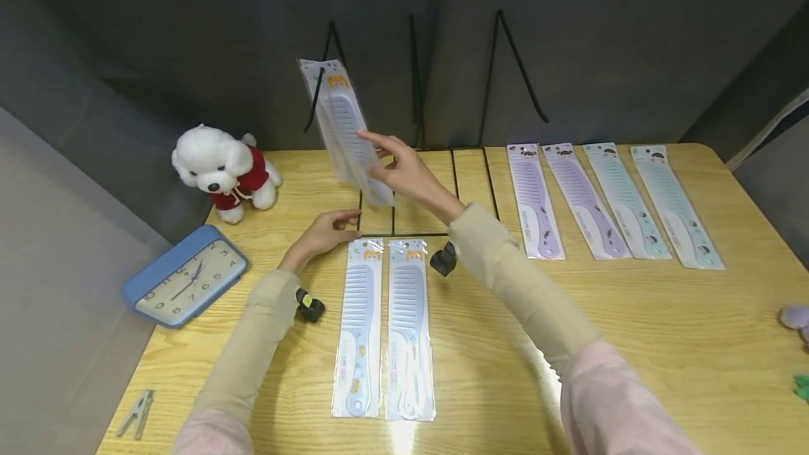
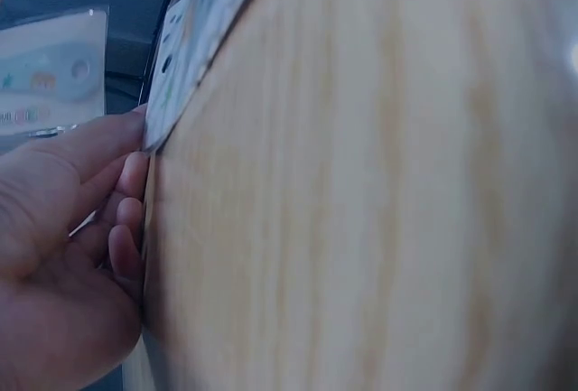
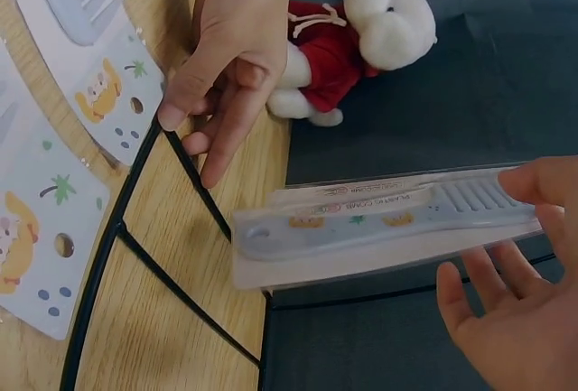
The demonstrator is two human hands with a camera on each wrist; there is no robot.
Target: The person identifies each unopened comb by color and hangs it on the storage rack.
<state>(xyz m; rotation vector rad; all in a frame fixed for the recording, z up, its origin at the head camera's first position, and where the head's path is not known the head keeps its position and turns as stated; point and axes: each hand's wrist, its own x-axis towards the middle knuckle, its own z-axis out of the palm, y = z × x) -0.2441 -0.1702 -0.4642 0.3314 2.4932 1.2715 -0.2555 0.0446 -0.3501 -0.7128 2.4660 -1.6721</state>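
My right hand (image 1: pixel 401 170) (image 3: pixel 515 301) pinches a packaged pale-blue comb (image 1: pixel 344 125) (image 3: pixel 379 224) and holds it up, tilted, at the left arm of a black wire display rack (image 1: pixel 404 234). The top of the package lies against that arm. My left hand (image 1: pixel 325 230) (image 3: pixel 230 39) (image 2: pixel 63 228) rests on the table with straight fingers touching the rack's base wire (image 3: pixel 194 174). Two more packaged blue combs (image 1: pixel 358 328) (image 1: pixel 409 328) lie side by side in front of the rack.
Two purple and two teal packaged combs (image 1: pixel 607 199) lie in a row at the right. A white plush dog (image 1: pixel 221 170) and a blue clock (image 1: pixel 186 283) sit at the left, a clothespin (image 1: pixel 139 413) near the front-left corner. A dark curtain backs the wooden table (image 1: pixel 632 343).
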